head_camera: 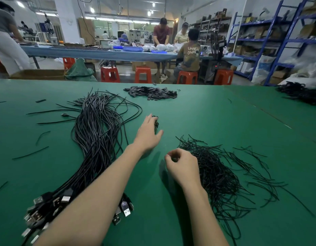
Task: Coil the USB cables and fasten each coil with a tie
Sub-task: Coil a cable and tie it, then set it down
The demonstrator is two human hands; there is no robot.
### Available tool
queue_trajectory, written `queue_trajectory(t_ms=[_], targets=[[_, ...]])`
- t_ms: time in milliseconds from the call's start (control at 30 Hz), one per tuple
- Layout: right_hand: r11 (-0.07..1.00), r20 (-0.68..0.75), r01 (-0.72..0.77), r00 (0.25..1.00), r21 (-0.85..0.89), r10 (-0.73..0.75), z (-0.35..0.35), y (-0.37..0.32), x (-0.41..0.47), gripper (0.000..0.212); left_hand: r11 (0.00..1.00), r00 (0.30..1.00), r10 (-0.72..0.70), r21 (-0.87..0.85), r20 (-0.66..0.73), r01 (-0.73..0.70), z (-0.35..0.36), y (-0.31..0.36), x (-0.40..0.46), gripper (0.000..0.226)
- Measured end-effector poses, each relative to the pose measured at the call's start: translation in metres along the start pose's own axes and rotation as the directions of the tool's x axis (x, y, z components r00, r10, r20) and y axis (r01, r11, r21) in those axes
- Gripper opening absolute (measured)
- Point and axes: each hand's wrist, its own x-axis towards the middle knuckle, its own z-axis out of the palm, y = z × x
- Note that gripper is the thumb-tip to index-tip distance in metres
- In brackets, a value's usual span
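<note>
Cables point(95, 132): loose bundle left of both hands, on green table point(207, 110).
Left hand point(148, 134): fingers spread, touching a small black coil point(156, 123).
Right hand point(183, 166): fingers curled; contents unclear.
Ties point(217, 173): heap right of right hand.

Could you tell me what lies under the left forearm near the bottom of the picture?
The plug ends of the cable bundle lie under the left forearm, with metal plugs showing on both sides. The plugs directly beneath it are covered.
</note>
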Motion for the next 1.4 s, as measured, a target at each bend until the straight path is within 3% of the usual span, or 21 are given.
queue_trajectory(t_ms=[100,267,467,533,633,767,1000,1167,1233,1300,1400], targets=[[1.0,0.0,0.004,1.0,-0.003,-0.004,-0.002,-0.002,-0.002,0.019,0.998,0.996,0.009,-0.066,-0.084,-0.014,-0.007,0.0,-0.052,0.048],[0.998,0.042,0.052,0.998,-0.025,-0.051,-0.005,-0.009,-0.006,0.01,0.972,0.996,-0.077,-0.224,-0.046,0.065,-0.029,-0.002,-0.104,0.016],[0.984,0.127,0.168,0.979,-0.05,-0.161,-0.002,-0.016,-0.009,0.01,0.88,0.984,-0.113,-0.445,0.14,0.165,-0.043,-0.012,-0.106,0.026],[0.976,0.218,0.215,0.955,-0.047,-0.2,-0.004,-0.022,-0.009,0.008,0.886,0.978,-0.111,-0.428,0.174,0.177,-0.045,-0.02,-0.105,0.03],[0.953,0.437,0.289,0.871,-0.091,-0.222,-0.002,-0.036,-0.014,0.011,0.893,0.984,-0.108,-0.42,0.144,0.16,-0.05,-0.027,-0.102,0.033],[0.941,0.705,0.32,0.692,-0.109,-0.154,0.01,-0.056,-0.03,0.019,0.869,0.986,-0.115,-0.468,0.119,0.158,-0.054,-0.027,-0.103,0.035],[0.977,0.825,0.213,0.554,-0.007,-0.115,0.002,-0.062,-0.034,0.01,0.866,0.979,-0.098,-0.469,0.18,0.173,-0.055,-0.023,-0.105,0.035],[0.953,0.781,0.303,0.601,-0.024,-0.171,-0.013,-0.055,-0.026,0.01,0.881,0.979,-0.057,-0.451,0.197,0.142,-0.055,-0.029,-0.105,0.037],[0.97,0.752,0.238,0.632,0.043,-0.188,-0.02,-0.05,-0.022,0.01,0.909,0.98,-0.022,-0.404,0.196,0.101,-0.055,-0.03,-0.105,0.04],[0.976,0.67,0.096,0.714,0.196,-0.205,-0.025,-0.044,-0.018,0.008,0.945,0.971,0.018,-0.322,0.24,0.062,-0.057,-0.029,-0.106,0.045],[0.894,0.452,-0.055,0.875,0.445,-0.171,-0.031,-0.036,-0.012,0.01,0.949,0.919,0.094,-0.315,0.382,0.034,-0.059,-0.018,-0.11,0.046]])
